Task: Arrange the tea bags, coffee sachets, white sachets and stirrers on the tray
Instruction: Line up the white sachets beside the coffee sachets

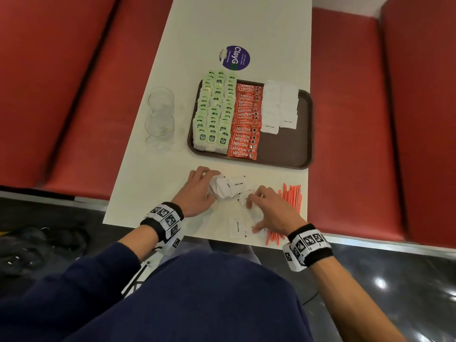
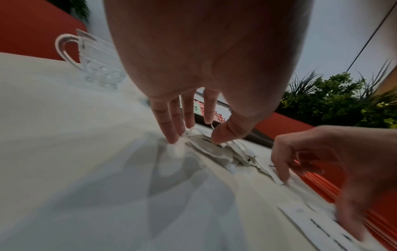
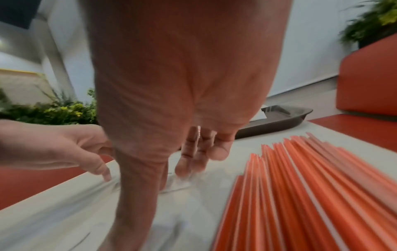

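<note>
We are gathering the loose white sachets (image 1: 228, 185) that lie on the table (image 1: 148, 174) in the lower middle of the head view, just below the near rim of the tray (image 1: 283, 154). Our left hand (image 1: 197, 191) has its grip spread fairly wide over the small heap, fingertips (image 2: 173, 135) and thumb pressing down on the top packets rather than closing round them; our right hand (image 1: 267, 208) is likewise splayed, fingers resting on the scattered packets nearer the frame's lower edge, holding nothing as far as we can tell. To do this well, we judge it best to sweep the strays inward with flat fingers until they overlap, square the edges between both hands, then pinch the stack from its sides — a loose bundle would likely fan out on the lift. On the tray, the tea bags (image 1: 213, 112) fill the left, the coffee sachets (image 1: 245, 122) the centre, and two columns of white packets (image 1: 280, 104) occupy the upper right, so the bare brown patch at lower right looks like where these go. The stirrers (image 1: 291, 196) lie just right of our right hand — we should keep the sweep from knocking them.
</note>
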{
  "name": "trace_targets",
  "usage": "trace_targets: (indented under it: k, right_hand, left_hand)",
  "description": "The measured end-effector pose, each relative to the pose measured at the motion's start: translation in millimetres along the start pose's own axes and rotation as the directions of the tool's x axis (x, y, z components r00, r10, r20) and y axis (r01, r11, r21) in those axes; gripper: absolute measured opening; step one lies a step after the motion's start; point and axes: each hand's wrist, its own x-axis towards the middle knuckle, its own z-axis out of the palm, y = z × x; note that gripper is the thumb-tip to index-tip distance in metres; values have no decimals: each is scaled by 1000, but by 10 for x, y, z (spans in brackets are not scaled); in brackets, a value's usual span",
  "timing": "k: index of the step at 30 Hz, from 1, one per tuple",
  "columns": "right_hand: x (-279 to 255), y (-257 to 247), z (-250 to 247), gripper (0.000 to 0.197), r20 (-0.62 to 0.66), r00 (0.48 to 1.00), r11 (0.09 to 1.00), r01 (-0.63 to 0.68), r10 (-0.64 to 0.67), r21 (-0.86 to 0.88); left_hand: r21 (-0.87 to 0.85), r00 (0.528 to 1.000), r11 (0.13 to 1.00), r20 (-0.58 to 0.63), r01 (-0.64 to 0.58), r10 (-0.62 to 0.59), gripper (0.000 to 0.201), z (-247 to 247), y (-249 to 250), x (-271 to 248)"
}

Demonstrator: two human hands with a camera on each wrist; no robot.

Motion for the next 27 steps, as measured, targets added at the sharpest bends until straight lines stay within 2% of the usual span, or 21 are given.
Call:
trace_targets:
  k: [2,5,7,8,10,12,13,16,18,20,21,24,25,27]
  right_hand:
    - [110,-41,-16,64,-107,994,999,-9,14,47]
    - [290,-117,-24,73,-266,962,992,-33,64,118]
    - [403,-154,-10,83,-305,948,990,-49,87,130]
    - [449,-166,-1,90,-306,948,991,-53,88,120]
    - [513,-186,4,97,-293,952,993,-55,83,102]
    - [563,-186,7,89,-268,961,995,-49,71,88]
    - [577,-177,11,82,-253,965,995,-46,67,88]
    - [559,-116,4,73,-238,968,989,-51,85,142]
    - [507,-76,-45,78,-256,961,982,-64,109,178]
    - [448,-59,-88,94,-262,958,985,-82,121,155]
    - [427,-62,-92,104,-241,964,988,-88,116,124]
    - [441,-130,-32,128,-122,988,996,-87,90,35]
    - [469,-165,3,128,-109,990,996,-83,86,26]
    - [528,-239,56,113,-134,988,996,-76,82,47]
  left_hand:
    - [-17,998,1000,-62,5,-6,63,4,34,14]
    - [13,980,996,-180,-84,85,57,16,150,-1]
    - [42,973,987,-167,-153,157,52,53,280,-34]
    - [95,976,981,-127,-166,178,62,96,338,-42]
    - [278,987,950,-19,-145,157,105,207,389,-26]
    - [406,994,907,46,-108,98,137,280,343,32]
    - [413,995,906,55,-98,83,142,290,307,65]
    - [351,994,930,38,-107,100,130,213,240,145]
    - [303,991,946,-29,-115,129,112,122,206,175]
    - [252,989,964,-97,-87,115,105,54,175,171]
    - [242,992,969,-97,-57,83,109,38,163,160]
    - [301,1000,953,1,-22,23,123,80,158,140]
    - [303,1000,953,23,-26,20,119,120,160,140]
    - [243,1000,970,19,-17,13,102,166,190,151]
